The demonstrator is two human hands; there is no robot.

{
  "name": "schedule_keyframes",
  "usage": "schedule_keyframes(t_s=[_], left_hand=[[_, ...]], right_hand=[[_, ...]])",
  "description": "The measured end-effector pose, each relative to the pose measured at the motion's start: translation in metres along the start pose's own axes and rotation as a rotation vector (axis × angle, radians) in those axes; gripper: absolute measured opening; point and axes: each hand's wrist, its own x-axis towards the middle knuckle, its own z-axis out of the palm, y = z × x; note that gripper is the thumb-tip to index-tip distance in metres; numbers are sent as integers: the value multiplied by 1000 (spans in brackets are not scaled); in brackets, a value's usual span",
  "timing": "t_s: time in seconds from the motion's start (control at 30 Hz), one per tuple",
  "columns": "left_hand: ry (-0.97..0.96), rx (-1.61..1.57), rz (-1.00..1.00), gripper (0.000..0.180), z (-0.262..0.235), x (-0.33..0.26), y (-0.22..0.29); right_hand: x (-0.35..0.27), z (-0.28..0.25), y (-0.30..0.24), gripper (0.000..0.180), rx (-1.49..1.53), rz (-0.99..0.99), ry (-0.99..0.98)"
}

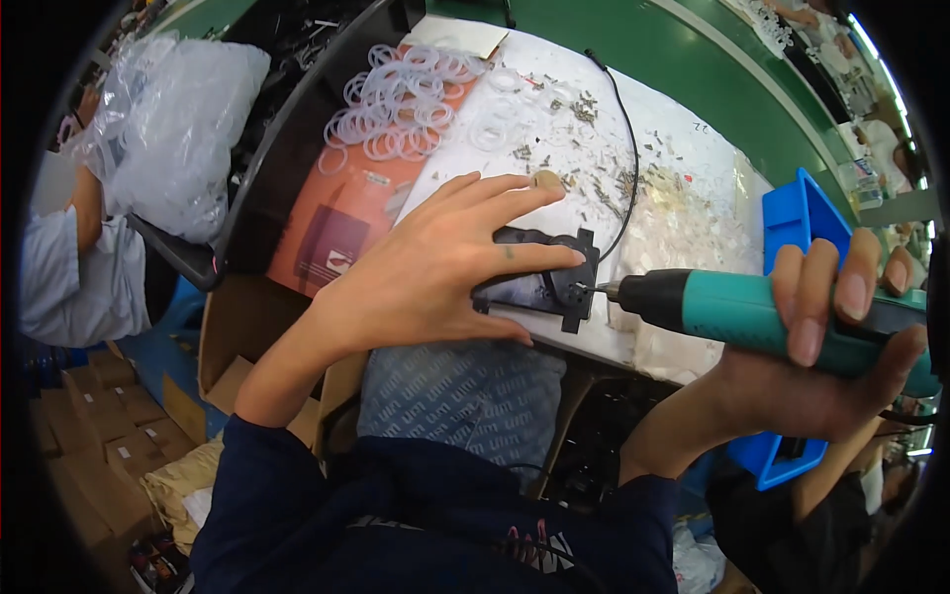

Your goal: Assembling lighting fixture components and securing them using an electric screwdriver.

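My left hand (426,259) lies over a black plastic housing (524,290) and holds it down at the table's near edge, thumb on the near side and fingers spread across the top. A thin black cable (634,148) curves from the housing toward the far side. My right hand (777,388) is wrapped round a teal electric screwdriver (730,305) with a black nose. It is held nearly level, its bit pointing left and meeting the housing's right end. Whether a screw sits under the tip is too small to tell.
Small screws (586,107) lie scattered on the white work surface (554,54). Clear rings (396,111) are heaped on an orange sheet (297,243). Blue bins (782,213) stand at right, a plastic bag (183,129) at left, a carton (233,337) below. Other people sit on both sides.
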Motion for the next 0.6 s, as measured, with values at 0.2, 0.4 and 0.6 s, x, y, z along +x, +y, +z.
schedule_keyframes(t_s=[0.2, 0.4, 0.6], left_hand=[[-98, -58, -72, 58, 13, 4, 6], [-171, -58, -127, 57, 10, 5, 10], [-160, -79, -145, 56, 11, 6, 10]], right_hand=[[-3, 22, 12, 27, -141, 86, -85], [0, 21, 18, 26, -197, 98, -39], [1, 19, 22, 26, -167, 125, -41]])
